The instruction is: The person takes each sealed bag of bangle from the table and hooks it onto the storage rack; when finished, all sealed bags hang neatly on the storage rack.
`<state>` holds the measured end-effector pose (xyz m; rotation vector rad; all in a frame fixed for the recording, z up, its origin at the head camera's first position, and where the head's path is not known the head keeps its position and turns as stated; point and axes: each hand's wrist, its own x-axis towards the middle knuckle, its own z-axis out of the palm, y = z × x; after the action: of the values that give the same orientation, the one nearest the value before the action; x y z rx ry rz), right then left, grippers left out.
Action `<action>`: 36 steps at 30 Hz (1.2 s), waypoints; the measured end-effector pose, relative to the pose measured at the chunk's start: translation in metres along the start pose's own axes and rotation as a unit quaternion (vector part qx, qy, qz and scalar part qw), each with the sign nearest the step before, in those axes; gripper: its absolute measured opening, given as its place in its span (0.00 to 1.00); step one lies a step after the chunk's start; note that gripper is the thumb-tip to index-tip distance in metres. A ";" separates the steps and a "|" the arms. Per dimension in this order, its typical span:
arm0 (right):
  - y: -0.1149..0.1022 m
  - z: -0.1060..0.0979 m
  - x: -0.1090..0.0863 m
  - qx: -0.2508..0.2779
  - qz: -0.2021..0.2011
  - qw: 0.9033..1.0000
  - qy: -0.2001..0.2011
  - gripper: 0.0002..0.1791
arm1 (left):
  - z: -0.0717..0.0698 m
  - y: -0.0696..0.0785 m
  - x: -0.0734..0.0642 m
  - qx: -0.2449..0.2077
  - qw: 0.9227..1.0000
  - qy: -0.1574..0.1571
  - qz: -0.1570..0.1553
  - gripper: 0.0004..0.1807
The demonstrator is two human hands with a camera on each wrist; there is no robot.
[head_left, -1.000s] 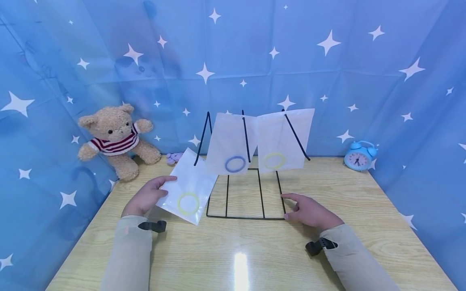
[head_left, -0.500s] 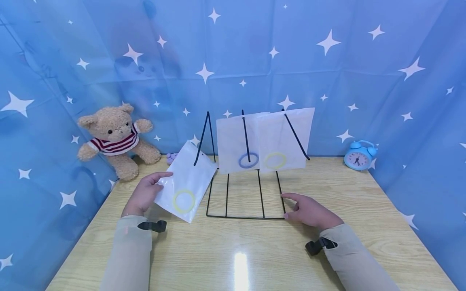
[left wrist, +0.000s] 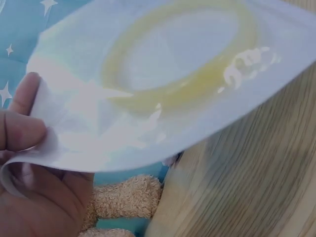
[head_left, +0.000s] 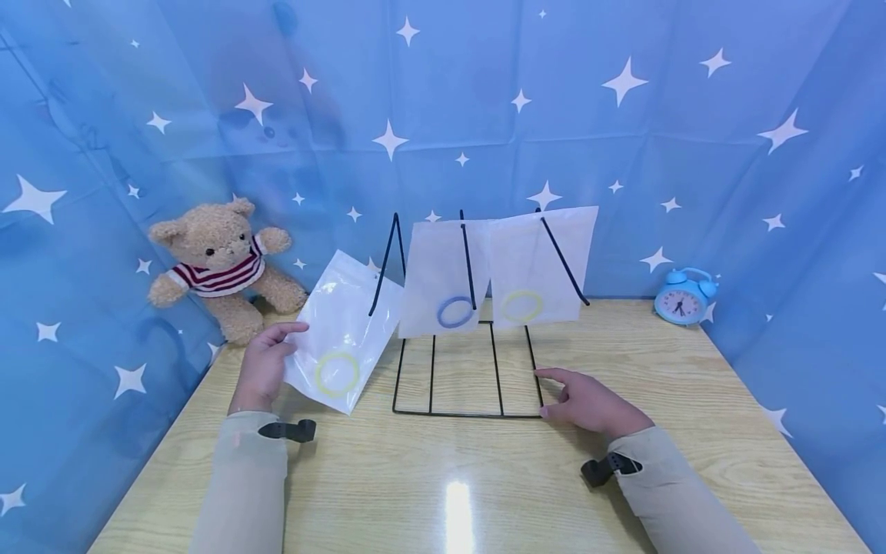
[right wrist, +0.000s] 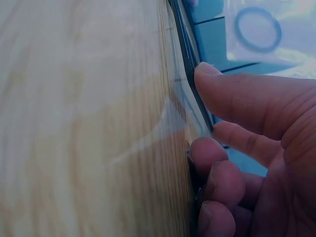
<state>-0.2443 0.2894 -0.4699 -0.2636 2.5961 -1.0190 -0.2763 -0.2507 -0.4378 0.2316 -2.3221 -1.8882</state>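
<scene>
My left hand (head_left: 261,365) pinches the left edge of a white zip bag (head_left: 339,312), thumb in front and fingers behind. A yellow ring (left wrist: 168,103) shows through the film. The bag is tilted, and the left hook prong (head_left: 377,296) of a black wire rack (head_left: 467,416) crosses in front of its upper right corner, beside a small hole. On the middle prong hangs a bag (head_left: 436,258) with a blue ring; on the right one, a bag (head_left: 547,254) with a yellow ring. My right hand (head_left: 591,402) touches the rack's right base wire with thumb and index fingertips; its other fingers are curled.
A teddy bear (head_left: 221,265) in a striped shirt leans at the back left. A blue alarm clock (head_left: 684,298) stands at the back right of the wooden table (head_left: 388,485). Behind them hangs a blue star-patterned curtain (head_left: 332,92).
My left hand has drawn its bag left and turned it more upright. The blue-ring bag has swung right, then back left. My right hand has stayed in place.
</scene>
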 end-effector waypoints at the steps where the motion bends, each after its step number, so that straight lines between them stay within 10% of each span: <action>1: 0.000 0.000 0.000 0.001 -0.001 1.000 0.000 0.42 | 0.000 0.000 0.000 -0.013 1.000 0.009 0.003 0.21; 7: 0.002 0.000 0.001 -0.001 0.001 1.000 0.005 0.42 | 0.001 -0.001 0.001 -0.095 0.995 0.033 0.012 0.22; 20: 0.002 0.000 0.002 0.001 0.002 1.000 0.002 0.42 | 0.000 -0.001 -0.003 -0.244 0.968 -0.018 0.063 0.28; 36: 0.003 0.000 0.002 -0.003 0.002 1.000 0.006 0.42 | 0.000 -0.003 -0.002 -0.287 0.951 -0.037 0.109 0.31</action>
<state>-0.2460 0.2911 -0.4729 -0.2542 2.6098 -1.0137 -0.2745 -0.2510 -0.4408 -0.1568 -1.6419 -2.3652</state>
